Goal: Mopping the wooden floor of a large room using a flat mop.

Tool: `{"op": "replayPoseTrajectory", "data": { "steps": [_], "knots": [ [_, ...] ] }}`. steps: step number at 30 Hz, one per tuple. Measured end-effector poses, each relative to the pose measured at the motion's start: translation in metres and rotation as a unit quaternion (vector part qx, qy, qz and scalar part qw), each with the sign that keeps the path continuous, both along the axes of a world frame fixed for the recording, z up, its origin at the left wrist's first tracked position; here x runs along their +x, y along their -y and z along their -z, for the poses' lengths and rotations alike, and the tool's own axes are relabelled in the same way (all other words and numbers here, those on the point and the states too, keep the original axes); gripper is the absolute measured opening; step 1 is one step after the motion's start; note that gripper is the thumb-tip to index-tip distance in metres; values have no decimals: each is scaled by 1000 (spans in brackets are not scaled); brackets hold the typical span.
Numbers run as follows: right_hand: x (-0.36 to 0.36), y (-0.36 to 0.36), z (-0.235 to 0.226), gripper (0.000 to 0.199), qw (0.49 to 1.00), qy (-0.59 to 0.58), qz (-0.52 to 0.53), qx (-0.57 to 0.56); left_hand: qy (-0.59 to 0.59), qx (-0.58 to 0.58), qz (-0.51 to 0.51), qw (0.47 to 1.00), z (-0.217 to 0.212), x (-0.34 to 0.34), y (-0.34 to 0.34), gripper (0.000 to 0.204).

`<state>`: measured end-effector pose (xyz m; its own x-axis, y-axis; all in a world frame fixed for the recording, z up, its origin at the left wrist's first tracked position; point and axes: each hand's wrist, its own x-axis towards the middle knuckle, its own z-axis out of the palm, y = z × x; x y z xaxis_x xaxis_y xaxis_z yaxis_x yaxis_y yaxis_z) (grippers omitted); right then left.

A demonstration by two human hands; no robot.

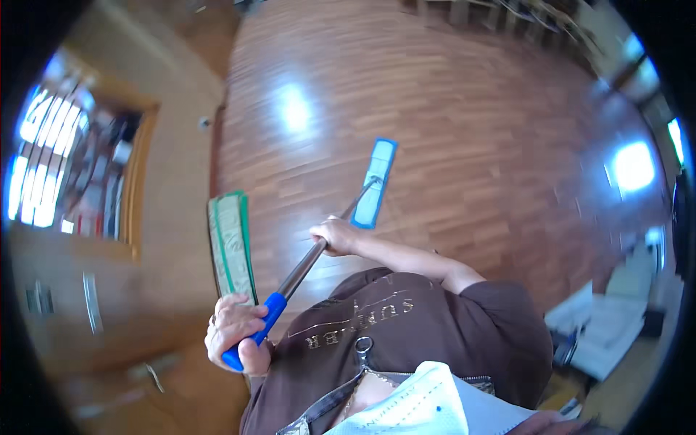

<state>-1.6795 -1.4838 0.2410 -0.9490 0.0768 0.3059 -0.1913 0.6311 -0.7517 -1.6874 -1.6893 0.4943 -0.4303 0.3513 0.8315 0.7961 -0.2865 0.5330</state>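
I hold a flat mop with a metal pole [302,270], slanting away from me toward the floor. My left hand [238,333] is closed around the blue grip [272,319] at its upper end. Farther down, my right hand [338,236] is wrapped round the pole. The mop's flat blue head [371,196] rests on the wood-plank floor, ahead of me and a little right of my right hand. Just beyond my left hand stands a long pale object with green edging [233,246]; its kind is unclear.
Along the left runs a wooden wall or door [174,130] with a barred window [58,152]. Papers [602,326] lie on a surface at the right. Wooden furniture legs [478,11] show at the far edge. The reddish-brown floor [464,109] reflects bright light.
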Motion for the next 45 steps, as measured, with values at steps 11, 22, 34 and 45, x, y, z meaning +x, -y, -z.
{"op": "replayPoseTrajectory", "data": {
  "steps": [11, 22, 34, 45],
  "knots": [
    [77, -54, -10, 14, 944, -36, 326, -39, 140, -68, 305, 940, -11, -52, -94, 29],
    [155, -72, -22, 12, 965, -23, 258, -32, -1, -120, 880, 459, -63, -41, -206, 25],
    [168, -206, -7, 17, 917, -23, 396, -36, -42, -100, 897, 428, -26, -10, -336, 25],
    [211, -350, 46, 7, 820, -56, 567, 47, -22, -148, 888, 434, 41, 4, -488, 28]
  ]
}}
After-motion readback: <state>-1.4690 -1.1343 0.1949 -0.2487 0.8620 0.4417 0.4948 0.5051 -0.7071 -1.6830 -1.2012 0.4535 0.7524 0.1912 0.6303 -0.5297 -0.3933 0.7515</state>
